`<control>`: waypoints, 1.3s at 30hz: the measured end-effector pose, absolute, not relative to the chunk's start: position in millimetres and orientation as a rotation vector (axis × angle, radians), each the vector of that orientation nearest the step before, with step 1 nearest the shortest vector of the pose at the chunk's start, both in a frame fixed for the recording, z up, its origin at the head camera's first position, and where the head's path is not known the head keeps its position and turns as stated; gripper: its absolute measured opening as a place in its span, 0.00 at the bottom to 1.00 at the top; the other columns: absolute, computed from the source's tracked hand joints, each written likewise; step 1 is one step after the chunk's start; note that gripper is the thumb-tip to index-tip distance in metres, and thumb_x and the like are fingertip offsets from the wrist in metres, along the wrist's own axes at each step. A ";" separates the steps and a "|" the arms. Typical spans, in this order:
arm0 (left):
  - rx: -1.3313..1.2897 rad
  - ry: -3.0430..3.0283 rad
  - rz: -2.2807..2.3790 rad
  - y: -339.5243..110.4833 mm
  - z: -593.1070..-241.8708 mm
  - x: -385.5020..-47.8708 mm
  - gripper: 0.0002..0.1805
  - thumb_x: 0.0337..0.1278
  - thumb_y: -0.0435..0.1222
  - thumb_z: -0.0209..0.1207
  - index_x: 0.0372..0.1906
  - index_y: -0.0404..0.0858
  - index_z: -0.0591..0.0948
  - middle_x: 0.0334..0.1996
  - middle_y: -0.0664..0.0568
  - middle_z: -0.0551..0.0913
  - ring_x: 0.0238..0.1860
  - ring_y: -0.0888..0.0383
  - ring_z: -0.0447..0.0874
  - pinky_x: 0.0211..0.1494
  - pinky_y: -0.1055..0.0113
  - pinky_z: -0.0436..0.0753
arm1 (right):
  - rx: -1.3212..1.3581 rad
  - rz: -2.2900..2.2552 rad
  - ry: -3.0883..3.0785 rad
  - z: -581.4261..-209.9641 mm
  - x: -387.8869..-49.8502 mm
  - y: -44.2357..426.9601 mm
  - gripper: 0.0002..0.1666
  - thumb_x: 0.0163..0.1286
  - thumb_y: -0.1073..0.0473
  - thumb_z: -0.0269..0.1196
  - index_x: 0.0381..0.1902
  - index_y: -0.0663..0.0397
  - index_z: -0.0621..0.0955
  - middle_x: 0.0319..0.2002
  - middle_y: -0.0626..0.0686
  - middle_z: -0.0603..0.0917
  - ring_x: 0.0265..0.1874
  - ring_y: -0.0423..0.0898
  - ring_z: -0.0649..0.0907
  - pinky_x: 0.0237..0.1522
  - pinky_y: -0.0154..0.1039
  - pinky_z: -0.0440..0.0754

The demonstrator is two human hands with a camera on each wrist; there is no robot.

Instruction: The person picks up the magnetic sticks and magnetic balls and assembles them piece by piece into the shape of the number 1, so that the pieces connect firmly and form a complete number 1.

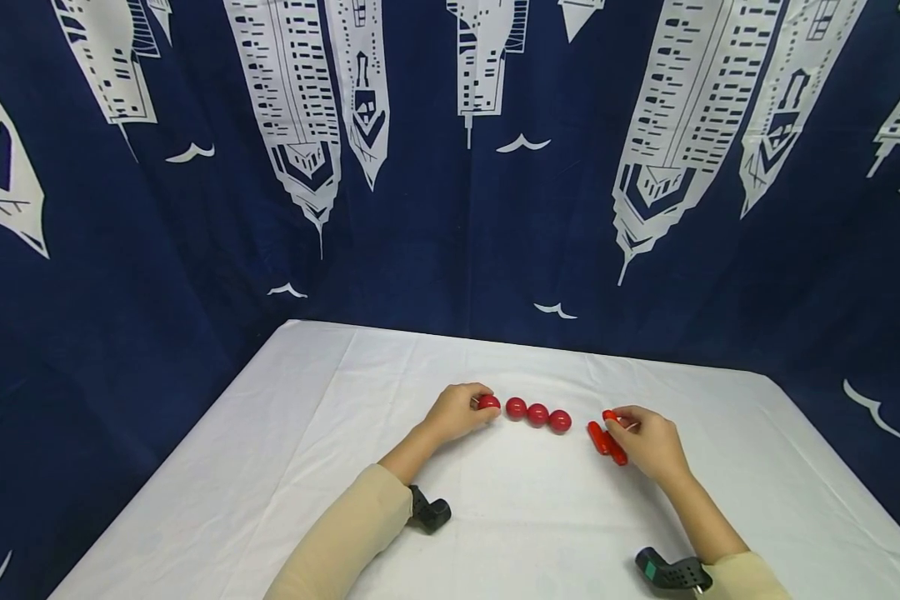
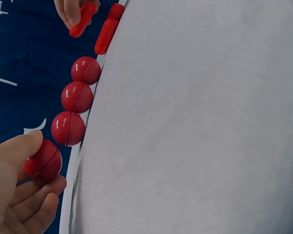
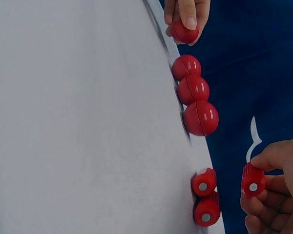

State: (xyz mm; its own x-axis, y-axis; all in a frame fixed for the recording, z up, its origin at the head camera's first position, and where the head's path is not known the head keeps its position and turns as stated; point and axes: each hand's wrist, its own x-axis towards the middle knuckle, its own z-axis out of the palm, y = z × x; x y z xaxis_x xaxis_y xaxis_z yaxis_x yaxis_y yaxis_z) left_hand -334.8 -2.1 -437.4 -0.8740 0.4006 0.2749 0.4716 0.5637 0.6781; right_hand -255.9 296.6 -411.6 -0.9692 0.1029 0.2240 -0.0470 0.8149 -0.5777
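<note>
My left hand point(image 1: 453, 414) pinches a glossy red ball point(image 2: 45, 162) with a seam around its middle. Beside it, to the right, three matching red balls point(image 1: 537, 415) stand in a row, touching or nearly so. My right hand point(image 1: 656, 443) pinches a short red rod-like piece point(image 3: 253, 180) between thumb and fingers; a round silvery spot shows on its end. Two similar red pieces point(image 3: 203, 186) lie side by side on the table, just left of and below that hand in the head view. The held piece appears raised above them.
A white cloth point(image 1: 510, 517) covers the table. Behind its far edge hangs a dark blue curtain point(image 1: 450, 250) printed with white buildings and birds. Black devices point(image 1: 429, 510) sit at both wrists, by the beige sleeves point(image 1: 345, 533).
</note>
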 end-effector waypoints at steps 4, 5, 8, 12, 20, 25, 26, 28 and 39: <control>-0.743 -2.700 -1.220 -3.0 -436.6 -334.4 0.17 0.56 0.42 0.68 0.48 0.37 0.84 0.37 0.53 0.85 0.37 0.60 0.81 0.38 0.71 0.79 | -0.029 0.926 -2.757 -407.8 -255.5 291.5 0.20 0.67 0.60 0.62 0.49 0.73 0.79 0.32 0.57 0.80 0.30 0.50 0.77 0.22 0.33 0.76; -0.741 -2.701 -1.220 -3.2 -436.4 -334.4 0.17 0.57 0.42 0.68 0.48 0.37 0.84 0.37 0.53 0.85 0.37 0.60 0.81 0.39 0.71 0.79 | -0.028 0.936 -2.758 -407.1 -255.5 290.3 0.20 0.67 0.60 0.62 0.49 0.73 0.79 0.32 0.57 0.80 0.30 0.50 0.77 0.21 0.33 0.76; -0.735 -2.703 -1.219 -3.5 -436.1 -334.5 0.16 0.57 0.43 0.67 0.47 0.38 0.84 0.37 0.53 0.85 0.37 0.60 0.81 0.39 0.71 0.78 | -0.023 0.960 -2.760 -405.1 -254.9 286.7 0.21 0.67 0.59 0.62 0.50 0.73 0.79 0.32 0.57 0.80 0.30 0.49 0.76 0.22 0.34 0.77; -0.740 -2.699 -1.240 -3.8 -435.8 -333.8 0.15 0.57 0.43 0.67 0.46 0.38 0.84 0.35 0.54 0.85 0.36 0.61 0.80 0.38 0.72 0.78 | -0.018 0.985 -2.755 -403.8 -253.7 282.1 0.21 0.68 0.59 0.62 0.50 0.73 0.79 0.32 0.56 0.80 0.29 0.49 0.77 0.21 0.34 0.78; -0.736 -2.682 -1.307 -2.7 -434.7 -332.3 0.14 0.57 0.42 0.67 0.44 0.38 0.85 0.31 0.57 0.83 0.32 0.64 0.78 0.34 0.73 0.77 | -0.003 1.034 -2.716 -404.0 -253.1 270.6 0.19 0.66 0.60 0.63 0.49 0.72 0.80 0.31 0.55 0.80 0.28 0.48 0.77 0.20 0.33 0.77; -0.733 -2.687 -1.336 -2.8 -434.3 -330.8 0.14 0.58 0.43 0.67 0.43 0.38 0.85 0.27 0.60 0.81 0.28 0.66 0.75 0.30 0.74 0.75 | 0.043 1.055 -2.681 -404.2 -253.3 262.7 0.17 0.65 0.62 0.64 0.47 0.71 0.81 0.29 0.54 0.81 0.27 0.47 0.78 0.21 0.31 0.76; -0.728 -2.693 -1.336 -2.8 -434.4 -330.8 0.14 0.59 0.44 0.66 0.43 0.38 0.85 0.26 0.60 0.81 0.27 0.66 0.75 0.30 0.74 0.74 | 0.050 1.060 -2.679 -404.5 -253.4 261.2 0.17 0.65 0.62 0.64 0.47 0.71 0.81 0.29 0.54 0.81 0.26 0.46 0.78 0.21 0.31 0.76; -0.725 -2.698 -1.332 -2.7 -434.6 -330.8 0.14 0.59 0.44 0.66 0.43 0.38 0.85 0.25 0.61 0.81 0.26 0.66 0.74 0.28 0.74 0.73 | 0.056 1.071 -2.679 -404.3 -253.3 258.1 0.17 0.65 0.61 0.64 0.46 0.70 0.82 0.28 0.53 0.81 0.26 0.45 0.78 0.22 0.31 0.76; -0.708 -2.697 -1.355 -3.3 -434.3 -329.1 0.16 0.60 0.47 0.65 0.41 0.38 0.85 0.29 0.58 0.85 0.31 0.66 0.80 0.34 0.72 0.78 | 0.106 1.141 -2.669 -403.0 -251.9 238.4 0.14 0.65 0.62 0.66 0.45 0.67 0.83 0.29 0.52 0.81 0.29 0.46 0.78 0.26 0.31 0.76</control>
